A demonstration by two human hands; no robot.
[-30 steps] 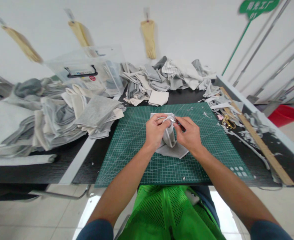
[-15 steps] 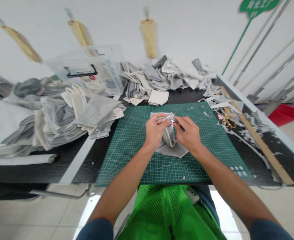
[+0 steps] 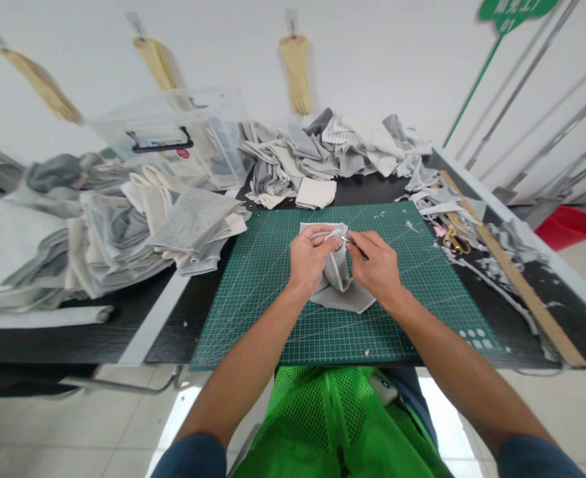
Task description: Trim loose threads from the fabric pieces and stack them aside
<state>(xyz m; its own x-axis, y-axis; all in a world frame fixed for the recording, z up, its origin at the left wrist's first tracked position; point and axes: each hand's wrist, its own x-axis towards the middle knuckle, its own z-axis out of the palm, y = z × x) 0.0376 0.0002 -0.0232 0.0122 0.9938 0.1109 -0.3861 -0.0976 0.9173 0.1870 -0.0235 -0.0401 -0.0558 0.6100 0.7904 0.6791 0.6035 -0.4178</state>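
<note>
My left hand [image 3: 312,257] pinches the upper edge of a folded piece of grey cloth [image 3: 338,271] between thumb and fingers. The cloth's lower part spreads flat on the green cutting mat [image 3: 263,285]. Closed around a small silver tool with a dark end, which looks like thread snips [image 3: 345,238], my right hand [image 3: 376,262] keeps its tip against the cloth edge beside my left thumb. Most of the tool is hidden by my fingers, so its blades cannot be made out clearly.
Heaps of grey and cream cloth [image 3: 118,226] lie left, with more cloth pieces [image 3: 317,153] at the back. Behind stands a clear plastic box [image 3: 208,146]. To the right are a wooden ruler [image 3: 521,285], gold-handled scissors [image 3: 456,242] and fabric scraps [image 3: 496,272].
The silver tool has shifted slightly at the cloth edge, and less of its metal shows. Both hands stay in nearly the same place, still gripping.
</note>
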